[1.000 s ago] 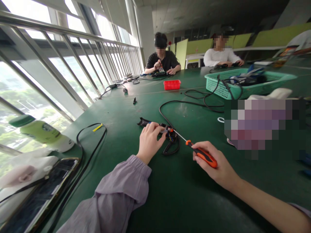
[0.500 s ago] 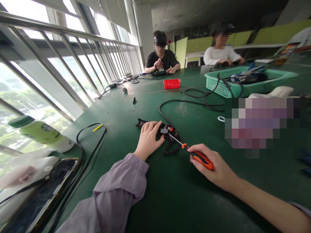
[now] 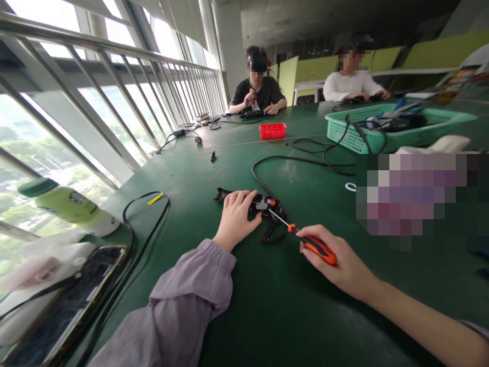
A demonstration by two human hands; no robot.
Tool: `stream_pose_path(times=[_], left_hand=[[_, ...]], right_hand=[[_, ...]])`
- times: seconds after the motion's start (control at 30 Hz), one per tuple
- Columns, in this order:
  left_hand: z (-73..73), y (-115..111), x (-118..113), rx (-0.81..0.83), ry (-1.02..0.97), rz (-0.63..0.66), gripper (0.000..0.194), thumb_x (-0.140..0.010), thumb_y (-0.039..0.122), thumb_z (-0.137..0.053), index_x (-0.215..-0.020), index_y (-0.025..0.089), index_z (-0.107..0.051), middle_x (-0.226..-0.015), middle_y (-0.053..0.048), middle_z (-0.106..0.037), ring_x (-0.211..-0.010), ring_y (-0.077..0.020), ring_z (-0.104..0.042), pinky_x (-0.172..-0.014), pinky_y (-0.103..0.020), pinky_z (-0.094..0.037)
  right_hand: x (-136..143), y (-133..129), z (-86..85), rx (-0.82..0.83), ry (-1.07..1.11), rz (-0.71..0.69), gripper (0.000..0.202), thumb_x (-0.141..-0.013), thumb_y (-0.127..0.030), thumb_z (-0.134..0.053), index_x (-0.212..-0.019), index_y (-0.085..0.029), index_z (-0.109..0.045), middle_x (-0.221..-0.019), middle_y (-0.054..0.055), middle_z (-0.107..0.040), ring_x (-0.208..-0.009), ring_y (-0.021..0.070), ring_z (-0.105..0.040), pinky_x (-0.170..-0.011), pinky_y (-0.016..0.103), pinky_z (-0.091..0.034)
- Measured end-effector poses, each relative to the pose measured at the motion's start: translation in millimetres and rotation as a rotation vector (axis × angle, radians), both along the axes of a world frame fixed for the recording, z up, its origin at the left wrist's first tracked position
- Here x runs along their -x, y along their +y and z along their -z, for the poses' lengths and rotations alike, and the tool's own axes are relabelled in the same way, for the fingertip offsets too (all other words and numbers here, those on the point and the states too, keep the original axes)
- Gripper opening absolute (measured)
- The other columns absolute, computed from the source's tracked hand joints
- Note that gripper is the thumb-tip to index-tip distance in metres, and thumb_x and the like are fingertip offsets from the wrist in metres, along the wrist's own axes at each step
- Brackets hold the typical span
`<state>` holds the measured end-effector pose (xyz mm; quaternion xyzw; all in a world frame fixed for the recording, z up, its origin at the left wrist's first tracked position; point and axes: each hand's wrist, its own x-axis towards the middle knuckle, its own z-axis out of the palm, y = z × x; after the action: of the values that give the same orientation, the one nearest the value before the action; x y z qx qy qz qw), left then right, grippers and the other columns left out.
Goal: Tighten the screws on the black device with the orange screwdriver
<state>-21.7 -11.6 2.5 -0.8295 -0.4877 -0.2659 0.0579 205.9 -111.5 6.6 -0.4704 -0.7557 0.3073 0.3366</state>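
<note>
On the green table lies an opened black power tool housing (image 3: 272, 203), with a grey block, orange part and wires showing inside. My left hand (image 3: 237, 218) rests over its left part, fingers and thumb bent around the body, holding it down. In my right hand (image 3: 346, 267) is a screwdriver (image 3: 318, 249) with an orange and black handle. Its thin shaft slants up and left, and the tip reaches the inside of the housing beside the grey block. Whether the tip touches a screw is too small to tell. A black cable (image 3: 263, 165) runs from the tool.
A teal basket (image 3: 346, 133) with cables and tools stands at back right, near a red tray (image 3: 272, 131). A small black piece (image 3: 213, 156) lies further left. Phone (image 3: 69, 306), bottle (image 3: 72, 206) and black strap (image 3: 128, 224) lie left. Two people sit across the table.
The whole view has shifted slightly. My left hand stays on the housing, and the screwdriver tip remains inside it, with hardly any visible movement.
</note>
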Motion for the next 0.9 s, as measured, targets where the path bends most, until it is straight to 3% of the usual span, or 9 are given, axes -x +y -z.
stream_pose_path(times=[0.7,0.9], left_hand=[[-0.1,-0.1,-0.4,0.005,0.032,-0.038,0.053,-0.076,0.036,-0.058,-0.123,0.014,-0.049,-0.113,-0.01,-0.055,-0.109,-0.0268,-0.046,-0.098,-0.043,-0.034],[-3.2,-2.2,-1.0,0.032,0.057,-0.048,0.045,-0.075,0.041,-0.06,-0.112,0.017,-0.054,-0.103,-0.008,-0.056,-0.097,-0.0238,-0.052,-0.087,-0.038,-0.041]], right_hand=[[-1.5,-1.1,1.4,0.027,0.021,-0.013,0.019,-0.089,-0.033,-0.045,-0.105,-0.022,-0.047,-0.081,0.0,-0.059,-0.069,0.0132,-0.057,-0.065,0.028,-0.043],[-5.0,0.6,5.0,0.045,0.194,-0.063,0.033,-0.094,-0.04,-0.029,-0.114,-0.022,-0.048,-0.073,-0.001,-0.053,-0.061,0.0123,-0.05,-0.059,0.028,-0.041]])
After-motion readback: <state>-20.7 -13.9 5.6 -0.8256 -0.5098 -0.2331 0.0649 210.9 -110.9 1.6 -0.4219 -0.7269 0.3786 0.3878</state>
